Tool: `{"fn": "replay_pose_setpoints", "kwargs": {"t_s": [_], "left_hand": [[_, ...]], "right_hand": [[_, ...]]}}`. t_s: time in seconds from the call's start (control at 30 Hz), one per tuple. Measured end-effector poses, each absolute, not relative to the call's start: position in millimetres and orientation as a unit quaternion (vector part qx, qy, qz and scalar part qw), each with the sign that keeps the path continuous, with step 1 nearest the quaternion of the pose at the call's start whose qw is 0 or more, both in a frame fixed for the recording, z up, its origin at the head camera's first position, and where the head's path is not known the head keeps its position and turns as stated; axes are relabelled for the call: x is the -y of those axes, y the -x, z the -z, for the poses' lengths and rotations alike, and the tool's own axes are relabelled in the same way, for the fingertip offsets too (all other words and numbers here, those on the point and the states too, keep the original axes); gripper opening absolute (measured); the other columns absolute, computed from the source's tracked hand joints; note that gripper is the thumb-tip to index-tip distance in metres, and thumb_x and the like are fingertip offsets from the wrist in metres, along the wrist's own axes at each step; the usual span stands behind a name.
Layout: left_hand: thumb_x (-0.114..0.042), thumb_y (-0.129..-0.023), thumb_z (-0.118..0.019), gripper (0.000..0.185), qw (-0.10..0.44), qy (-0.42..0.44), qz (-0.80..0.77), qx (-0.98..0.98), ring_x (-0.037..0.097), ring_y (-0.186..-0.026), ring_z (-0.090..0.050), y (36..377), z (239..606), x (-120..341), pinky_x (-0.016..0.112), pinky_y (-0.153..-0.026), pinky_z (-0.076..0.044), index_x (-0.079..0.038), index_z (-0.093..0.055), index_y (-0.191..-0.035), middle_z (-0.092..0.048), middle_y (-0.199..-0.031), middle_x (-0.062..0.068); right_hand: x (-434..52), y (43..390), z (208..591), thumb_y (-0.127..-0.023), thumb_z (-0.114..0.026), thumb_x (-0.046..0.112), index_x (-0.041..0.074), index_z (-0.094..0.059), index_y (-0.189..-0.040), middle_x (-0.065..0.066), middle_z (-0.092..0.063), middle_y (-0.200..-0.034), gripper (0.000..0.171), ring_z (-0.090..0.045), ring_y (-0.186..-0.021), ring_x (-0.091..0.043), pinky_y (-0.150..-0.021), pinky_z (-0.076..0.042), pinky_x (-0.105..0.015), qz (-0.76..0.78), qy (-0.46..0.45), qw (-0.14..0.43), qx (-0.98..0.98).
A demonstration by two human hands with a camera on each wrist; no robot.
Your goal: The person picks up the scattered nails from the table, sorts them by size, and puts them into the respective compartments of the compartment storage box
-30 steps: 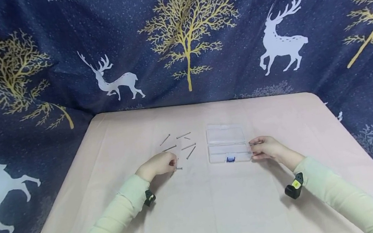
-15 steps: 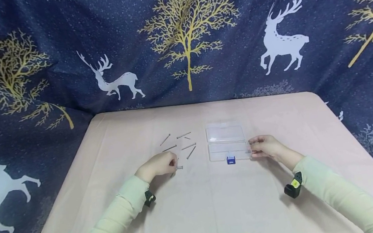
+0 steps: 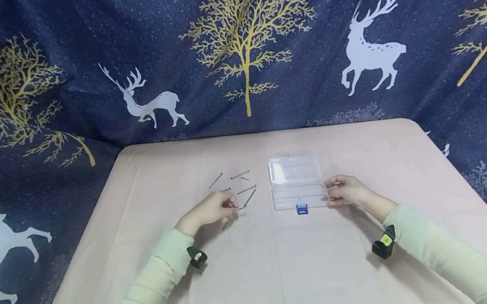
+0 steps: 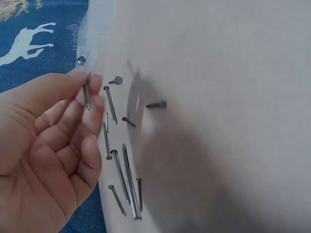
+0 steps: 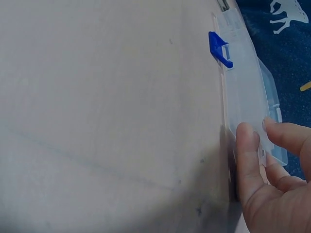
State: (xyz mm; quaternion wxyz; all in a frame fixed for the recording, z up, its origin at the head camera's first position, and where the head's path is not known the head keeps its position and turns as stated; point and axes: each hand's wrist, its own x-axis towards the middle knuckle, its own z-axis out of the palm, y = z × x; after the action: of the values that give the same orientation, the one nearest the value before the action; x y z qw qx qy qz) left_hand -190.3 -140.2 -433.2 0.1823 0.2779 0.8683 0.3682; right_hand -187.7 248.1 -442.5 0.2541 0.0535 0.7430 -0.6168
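Note:
My left hand (image 3: 207,210) pinches a nail (image 4: 87,97) between thumb and finger, raised off the table, head up in the left wrist view. Below it several more nails (image 4: 111,104) lie scattered on the tablecloth. To their right in the head view stands a clear plastic box (image 3: 282,203), its lid (image 3: 294,170) folded back and its blue latch (image 3: 302,209) hanging at the front. My right hand (image 3: 351,192) holds the box's right end, thumb and fingers about the corner in the right wrist view. A small dark shape shows inside that end; I cannot tell what it is.
A pale pink cloth covers the table (image 3: 283,276). Behind it hangs a dark blue curtain (image 3: 300,101) with white deer and yellow trees. One nail (image 3: 241,174) lies toward the back, between the left hand and the box.
My left hand has lifted a nail and shifted slightly right. The blue latch has swung down and forward. The right hand stays at the box's end.

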Motion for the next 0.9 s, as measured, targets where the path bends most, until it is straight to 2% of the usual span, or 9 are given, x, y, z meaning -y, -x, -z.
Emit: {"fn": "replay_pose_setpoints", "kwargs": {"t_s": [0.07,0.23,0.43,0.63,0.77,0.9], "left_hand": [[-0.001,-0.086,-0.061,0.011,0.18,-0.271,-0.406,-0.854,0.013,-0.079,-0.061,191.3,434.4,138.9,0.02,-0.074,-0.053,0.002,-0.06,-0.097,-0.065,-0.088,0.01],[-0.001,-0.087,-0.059,0.019,0.183,-0.236,-0.473,-0.829,0.02,-0.082,-0.063,191.6,433.8,134.8,0.025,-0.073,-0.055,0.006,-0.06,-0.105,-0.066,-0.094,0.017],[-0.004,-0.089,-0.059,0.03,0.237,-0.139,-0.548,-0.79,0.017,-0.08,-0.065,189.8,432.2,124.4,0.028,-0.073,-0.057,0.006,-0.056,-0.118,-0.064,-0.105,0.023],[0.004,-0.088,-0.057,0.048,0.266,-0.058,-0.623,-0.734,0.012,-0.075,-0.064,185.8,432.9,111.2,0.02,-0.068,-0.056,0.004,-0.043,-0.134,-0.06,-0.112,0.029],[0.006,-0.088,-0.057,0.047,0.259,-0.03,-0.643,-0.721,0.011,-0.073,-0.065,183.8,434.4,100.7,0.022,-0.07,-0.058,0.003,-0.045,-0.133,-0.061,-0.11,0.029],[0.006,-0.089,-0.057,0.041,0.238,-0.002,-0.658,-0.714,0.01,-0.072,-0.065,183.2,434.9,88.7,0.026,-0.074,-0.058,0.007,-0.048,-0.129,-0.061,-0.111,0.03]], "right_hand": [[-248.5,187.0,442.0,-0.091,-0.055,-0.001,-0.017,-0.027,-0.136,-0.003,-0.057,-0.088,0.055,-0.062,-0.074,-0.008,-0.074,-0.058,-0.025,0.616,-0.049,0.251,-0.745],[-250.8,184.9,442.2,-0.091,-0.055,0.0,-0.017,-0.028,-0.135,-0.002,-0.055,-0.086,0.055,-0.06,-0.073,-0.007,-0.073,-0.058,-0.024,0.618,-0.05,0.247,-0.745],[-252.1,183.4,442.3,-0.09,-0.055,0.001,-0.018,-0.029,-0.134,-0.002,-0.058,-0.088,0.054,-0.061,-0.075,-0.007,-0.075,-0.058,-0.025,0.61,-0.043,0.232,-0.756],[-250.3,182.9,443.5,-0.09,-0.056,0.0,-0.019,-0.031,-0.133,-0.003,-0.059,-0.091,0.053,-0.061,-0.076,-0.007,-0.076,-0.058,-0.026,0.606,-0.036,0.223,-0.763],[-249.6,182.7,445.3,-0.09,-0.056,0.0,-0.018,-0.031,-0.133,-0.001,-0.059,-0.089,0.053,-0.061,-0.075,-0.007,-0.075,-0.058,-0.025,0.611,-0.041,0.219,-0.759],[-249.3,181.8,447.0,-0.091,-0.055,0.0,-0.018,-0.031,-0.133,-0.001,-0.058,-0.089,0.052,-0.059,-0.076,-0.007,-0.076,-0.058,-0.025,0.61,-0.039,0.217,-0.761]]}}
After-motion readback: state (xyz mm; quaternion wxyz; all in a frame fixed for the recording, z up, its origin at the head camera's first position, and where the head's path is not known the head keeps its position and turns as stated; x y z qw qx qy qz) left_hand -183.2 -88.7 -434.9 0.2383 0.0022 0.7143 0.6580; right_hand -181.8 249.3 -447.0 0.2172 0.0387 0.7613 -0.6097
